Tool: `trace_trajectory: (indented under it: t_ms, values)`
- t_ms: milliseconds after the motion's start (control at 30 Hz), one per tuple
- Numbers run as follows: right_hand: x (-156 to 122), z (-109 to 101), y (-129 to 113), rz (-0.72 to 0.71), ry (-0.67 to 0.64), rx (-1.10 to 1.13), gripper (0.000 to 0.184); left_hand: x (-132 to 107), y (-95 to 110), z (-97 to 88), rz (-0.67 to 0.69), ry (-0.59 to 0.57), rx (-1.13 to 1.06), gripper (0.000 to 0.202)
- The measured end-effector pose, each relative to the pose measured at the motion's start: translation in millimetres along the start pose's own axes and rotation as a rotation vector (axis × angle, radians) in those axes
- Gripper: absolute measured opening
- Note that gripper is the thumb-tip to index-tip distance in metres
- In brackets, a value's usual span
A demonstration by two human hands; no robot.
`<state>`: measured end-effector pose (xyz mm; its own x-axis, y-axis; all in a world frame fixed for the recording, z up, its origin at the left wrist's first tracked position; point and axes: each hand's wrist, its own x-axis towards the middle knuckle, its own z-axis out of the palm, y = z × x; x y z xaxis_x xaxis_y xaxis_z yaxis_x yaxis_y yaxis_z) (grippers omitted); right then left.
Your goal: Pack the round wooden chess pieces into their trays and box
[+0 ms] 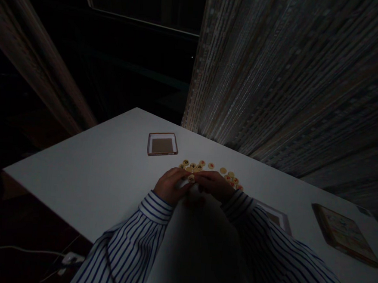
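Both my hands meet over the middle of a white table (102, 174). My left hand (170, 185) is curled, with a small round yellowish disc (191, 178) at its fingertips. My right hand (214, 184) is closed too, its fingers touching the left hand's at that disc. Several round yellowish discs with red marks (203, 166) lie scattered on the table just beyond my fingers. Both arms wear blue-and-white striped sleeves.
A square tray with a brown rim (162, 144) lies beyond the discs. A flat brown box (344, 234) sits at the right. Another framed flat piece (276, 217) shows under my right sleeve. A tall striped wall (293, 80) rises behind. The room is dark.
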<state>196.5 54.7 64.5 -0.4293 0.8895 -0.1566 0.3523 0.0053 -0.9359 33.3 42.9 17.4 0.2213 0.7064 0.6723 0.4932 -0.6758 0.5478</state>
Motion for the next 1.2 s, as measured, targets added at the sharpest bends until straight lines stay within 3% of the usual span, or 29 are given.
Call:
trace_trajectory:
  t_ms: [500,867,1200]
  values:
    - [-2,6,-2,0.020,0.143,-0.028,0.018,0,6,0.5,-0.066,0.013,-0.046,0.020]
    - [-6,7,-6,0.019,0.193,-0.209,0.016,1,11,4.6,-0.460,-0.050,-0.272,0.019]
    - [-10,8,-5,-0.023,0.230,-0.366,0.018,10,17,4.6,-0.847,0.056,-0.661,0.028]
